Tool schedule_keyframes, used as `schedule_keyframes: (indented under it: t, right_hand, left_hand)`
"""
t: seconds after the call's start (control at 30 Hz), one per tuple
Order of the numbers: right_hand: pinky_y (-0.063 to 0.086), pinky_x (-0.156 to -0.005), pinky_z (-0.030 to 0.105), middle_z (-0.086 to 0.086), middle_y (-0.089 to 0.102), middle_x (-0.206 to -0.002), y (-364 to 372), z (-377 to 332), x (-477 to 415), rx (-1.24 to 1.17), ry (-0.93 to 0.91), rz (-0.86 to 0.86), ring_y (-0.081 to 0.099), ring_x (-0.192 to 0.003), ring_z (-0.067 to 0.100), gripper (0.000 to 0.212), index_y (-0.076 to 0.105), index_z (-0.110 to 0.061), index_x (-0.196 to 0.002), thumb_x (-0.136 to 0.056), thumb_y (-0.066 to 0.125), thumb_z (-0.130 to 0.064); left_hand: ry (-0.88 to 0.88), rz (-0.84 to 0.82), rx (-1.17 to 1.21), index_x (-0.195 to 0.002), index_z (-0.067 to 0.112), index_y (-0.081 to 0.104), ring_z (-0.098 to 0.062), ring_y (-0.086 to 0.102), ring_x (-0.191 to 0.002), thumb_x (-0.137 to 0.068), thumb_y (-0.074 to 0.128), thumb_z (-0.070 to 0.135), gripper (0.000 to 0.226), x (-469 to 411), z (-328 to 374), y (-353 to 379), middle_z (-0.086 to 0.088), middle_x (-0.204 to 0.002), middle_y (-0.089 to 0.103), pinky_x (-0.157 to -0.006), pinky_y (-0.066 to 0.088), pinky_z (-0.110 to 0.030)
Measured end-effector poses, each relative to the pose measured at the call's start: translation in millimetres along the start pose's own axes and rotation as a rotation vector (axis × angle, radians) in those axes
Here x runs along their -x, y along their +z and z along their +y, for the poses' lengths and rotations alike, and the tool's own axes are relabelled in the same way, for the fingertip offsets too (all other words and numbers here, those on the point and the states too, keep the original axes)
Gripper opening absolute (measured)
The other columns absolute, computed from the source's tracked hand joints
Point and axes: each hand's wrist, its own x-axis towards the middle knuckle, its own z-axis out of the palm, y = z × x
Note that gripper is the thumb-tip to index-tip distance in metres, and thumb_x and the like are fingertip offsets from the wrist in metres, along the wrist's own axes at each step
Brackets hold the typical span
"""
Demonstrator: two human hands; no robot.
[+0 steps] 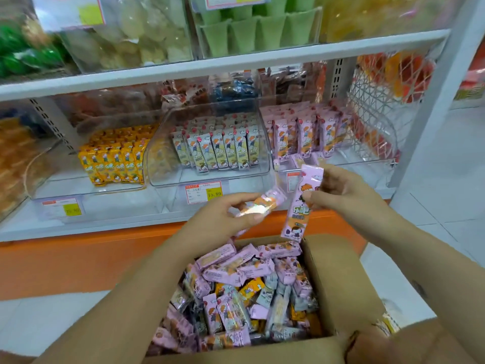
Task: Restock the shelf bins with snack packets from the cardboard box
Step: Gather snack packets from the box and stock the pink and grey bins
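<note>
At the bottom middle, the cardboard box (338, 279) is filled with snack packets (231, 269), mostly pink. Just above it, one pink packet (262, 206) is pinched by the left grip (223, 214), and a second packet (301, 206) is pinched upright by the right grip (341, 190). Farther back, more pink packets (304, 130) are stood in a clear shelf bin (349, 156).

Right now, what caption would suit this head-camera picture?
Left hand holds one pink packet, right hand another, over the cardboard box before the shelf bins.
</note>
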Motion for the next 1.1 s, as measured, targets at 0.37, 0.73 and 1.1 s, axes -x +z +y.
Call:
schedule_keyframes:
  t: [0.37, 0.73, 1.1]
  right_hand:
    - [0.053, -0.082, 0.038, 0.017, 0.065, -0.103, -34.1, -6.2, 6.1, 0.195, -0.062, -0.121, 0.06, -0.095, 0.029, 0.032, 0.063, -0.013, -0.111, -0.08, 0.073, -0.015]
    - [0.055, -0.076, 0.027, -0.018, 0.069, -0.094, -72.1, -25.5, 0.7, 0.23, -0.158, 0.022, 0.065, -0.085, 0.004, 0.036, 0.061, -0.032, -0.108, -0.078, 0.074, -0.016]
    - [0.041, -0.062, 0.003, -0.026, 0.065, -0.077, -91.8, -29.8, -12.7, 0.261, -0.296, 0.402, 0.06, -0.076, -0.011, 0.032, 0.057, -0.038, -0.096, -0.08, 0.074, -0.017]
  left_hand:
    - [0.211, 0.192, -0.119, -0.137, 0.036, 0.043, -0.004, 0.058, -0.091, -0.072, 0.081, 0.032, 0.075, -28.2, 70.1, 26.3, 0.014, -0.116, 0.045, -0.076, 0.047, -0.016]
    - [0.341, 0.142, 0.01, -0.104, 0.031, 0.059, 0.007, 0.058, -0.089, -0.074, 0.08, 0.025, 0.037, -79.1, 116.3, 52.1, 0.016, -0.096, 0.06, -0.077, 0.05, -0.013]
    - [0.385, 0.148, 0.202, -0.098, 0.032, 0.066, 0.003, 0.06, -0.072, -0.093, 0.056, 0.027, 0.012, -127.4, 137.4, 54.1, 0.015, -0.087, 0.066, -0.068, 0.049, -0.019]
